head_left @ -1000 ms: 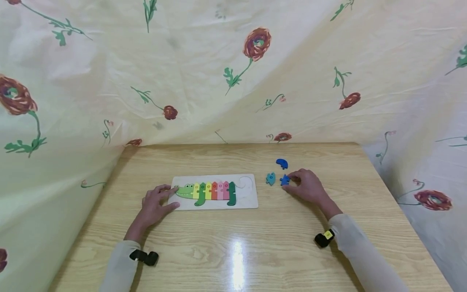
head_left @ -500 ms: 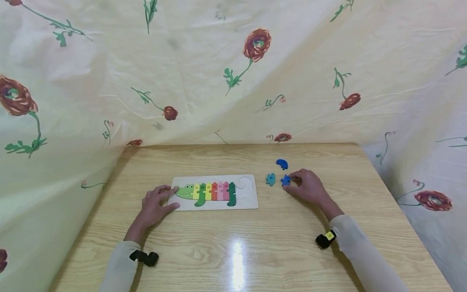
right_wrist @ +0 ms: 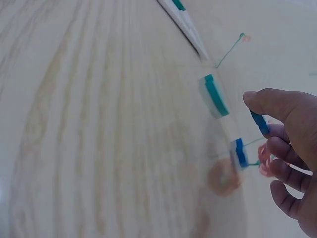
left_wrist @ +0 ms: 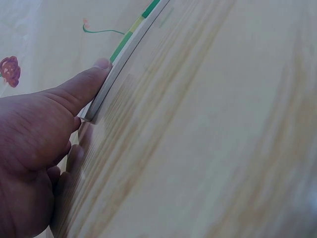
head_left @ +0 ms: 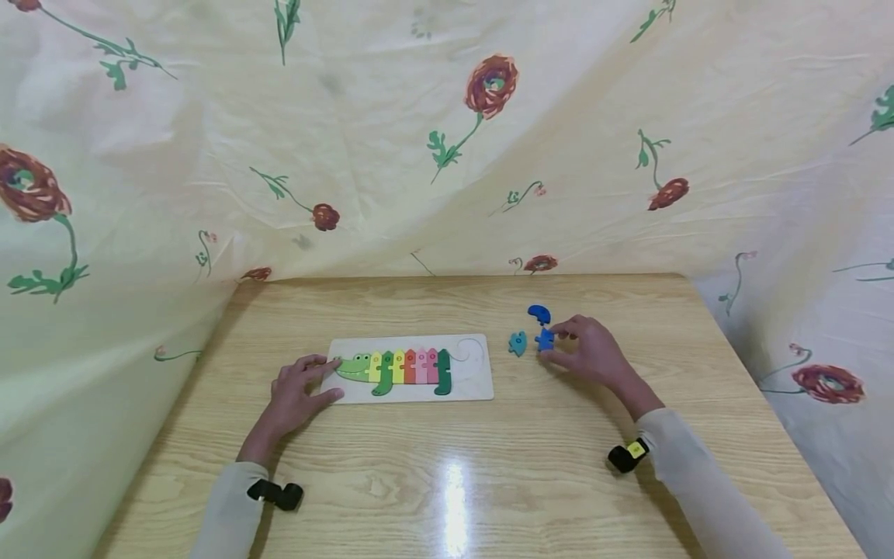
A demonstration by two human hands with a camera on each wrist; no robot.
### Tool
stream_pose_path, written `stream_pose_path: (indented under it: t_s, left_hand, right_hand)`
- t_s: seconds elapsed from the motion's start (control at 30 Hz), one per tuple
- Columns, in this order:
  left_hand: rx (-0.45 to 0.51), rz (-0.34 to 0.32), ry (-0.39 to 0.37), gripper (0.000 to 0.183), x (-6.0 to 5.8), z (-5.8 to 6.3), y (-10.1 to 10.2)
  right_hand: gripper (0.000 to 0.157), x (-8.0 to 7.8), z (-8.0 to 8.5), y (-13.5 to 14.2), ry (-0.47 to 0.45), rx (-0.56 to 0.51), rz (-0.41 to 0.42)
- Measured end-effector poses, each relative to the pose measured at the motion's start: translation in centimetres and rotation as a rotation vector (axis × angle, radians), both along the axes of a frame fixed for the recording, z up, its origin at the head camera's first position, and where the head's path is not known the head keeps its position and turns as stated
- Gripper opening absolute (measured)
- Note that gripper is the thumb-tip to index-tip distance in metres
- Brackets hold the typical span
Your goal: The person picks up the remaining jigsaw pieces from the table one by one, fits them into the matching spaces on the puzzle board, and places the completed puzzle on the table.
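My left hand rests at the left end of a white puzzle board, index finger by the snout of a crocodile made of coloured pieces. In the left wrist view, the straight thumb lies on the board's edge. My right hand pinches a blue puzzle piece between thumb and index finger. The right wrist view shows this blue piece lifted off the table, the other fingers loosely curled. Beside it lie a teal puzzle piece and a dark blue curved piece.
The wooden table carries the board and the loose pieces. Flowered cloth hangs behind the table and along both sides. A bare part with a drawn curl shows at the board's right end.
My right hand has raised the blue piece from the table and turned it slightly, moving a little up in the head view. The left hand and the board have stayed still.
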State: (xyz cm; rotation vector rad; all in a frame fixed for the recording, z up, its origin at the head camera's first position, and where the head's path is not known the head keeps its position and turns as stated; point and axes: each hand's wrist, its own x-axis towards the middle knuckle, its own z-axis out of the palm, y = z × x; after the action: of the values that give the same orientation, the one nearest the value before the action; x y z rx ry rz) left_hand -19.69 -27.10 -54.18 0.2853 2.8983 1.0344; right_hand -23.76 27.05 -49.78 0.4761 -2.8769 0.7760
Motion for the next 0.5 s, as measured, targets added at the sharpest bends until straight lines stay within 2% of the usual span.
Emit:
stream_pose_path:
  t_s: [0.23, 0.5]
  left_hand:
    - [0.005, -0.001, -0.001, 0.062, 0.1, 0.1, 0.1]
    - [0.01, -0.001, 0.004, 0.062, 0.1, 0.1, 0.1]
  right_hand:
    - [0.047, 0.5, 1.6, -1.0, 0.026, -0.028, 0.032]
    - [0.045, 0.1, 2.3, -1.8, 0.047, -0.035, 0.062]
